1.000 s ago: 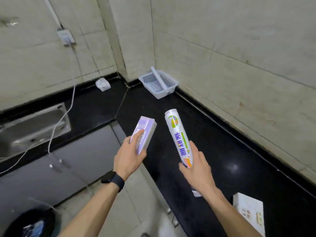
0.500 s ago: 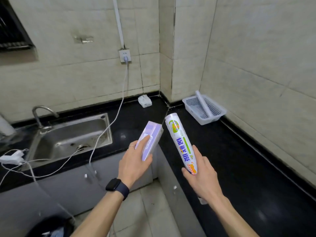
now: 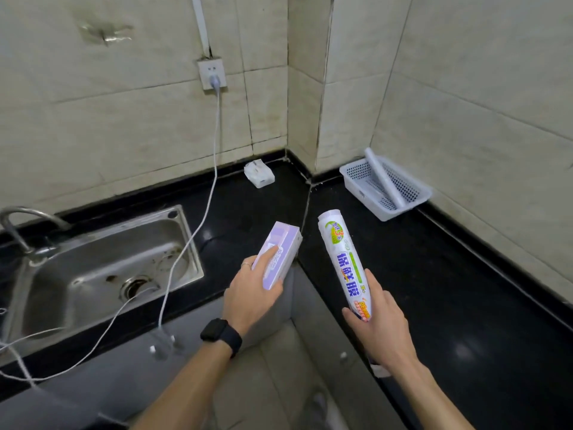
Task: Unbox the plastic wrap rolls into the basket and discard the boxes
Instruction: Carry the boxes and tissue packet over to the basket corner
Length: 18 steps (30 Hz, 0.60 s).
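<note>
My left hand (image 3: 249,294) grips a pale purple box (image 3: 280,252) by its lower end, over the inner corner of the black counter. My right hand (image 3: 376,324) holds a plastic wrap roll (image 3: 342,262) with a white, green and blue printed label, tilted upward beside the box. The two items are apart. A white perforated basket (image 3: 415,200) stands in the far corner against the wall. One plain roll (image 3: 383,178) lies slanted in it.
A steel sink (image 3: 102,271) with a tap (image 3: 18,225) is set in the counter (image 3: 434,290) at left. A white cable (image 3: 198,212) hangs from the wall socket (image 3: 212,73) across the sink edge. A small white packet (image 3: 259,174) lies by the back wall.
The view has swung left and up, bringing the sink into sight and dropping the white box at lower right out of frame. Both hands keep their grips and have shifted little against each other.
</note>
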Tool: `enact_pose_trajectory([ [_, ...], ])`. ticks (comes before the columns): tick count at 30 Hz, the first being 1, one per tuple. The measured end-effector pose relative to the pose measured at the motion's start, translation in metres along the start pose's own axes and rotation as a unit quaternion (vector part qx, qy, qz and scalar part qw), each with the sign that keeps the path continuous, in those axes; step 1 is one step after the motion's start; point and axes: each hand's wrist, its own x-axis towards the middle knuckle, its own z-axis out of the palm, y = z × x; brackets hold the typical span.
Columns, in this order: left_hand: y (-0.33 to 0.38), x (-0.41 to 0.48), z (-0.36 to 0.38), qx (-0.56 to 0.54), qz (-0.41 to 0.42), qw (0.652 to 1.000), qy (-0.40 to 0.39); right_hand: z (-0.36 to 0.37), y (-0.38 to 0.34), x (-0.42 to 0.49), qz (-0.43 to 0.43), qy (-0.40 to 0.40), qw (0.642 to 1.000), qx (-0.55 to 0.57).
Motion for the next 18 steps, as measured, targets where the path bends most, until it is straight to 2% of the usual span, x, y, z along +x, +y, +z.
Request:
enact_pose_trajectory([
  [7, -0.004, 0.11, 0.019, 0.002, -0.006, 0.999, -0.034, 0.031, -0.004, 0.106, 0.018, -0.005, 1.0, 0.001],
  [13, -0.005, 0.201, 0.035, -0.001, -0.03, 0.998, -0.051, 0.056, -0.007, 0.197, 0.034, -0.053, 0.998, -0.004],
  [18, -0.025, 0.248, 0.068, -0.001, -0.074, 0.991, -0.113, 0.087, 0.001, 0.245, 0.071, -0.101, 0.992, 0.0],
])
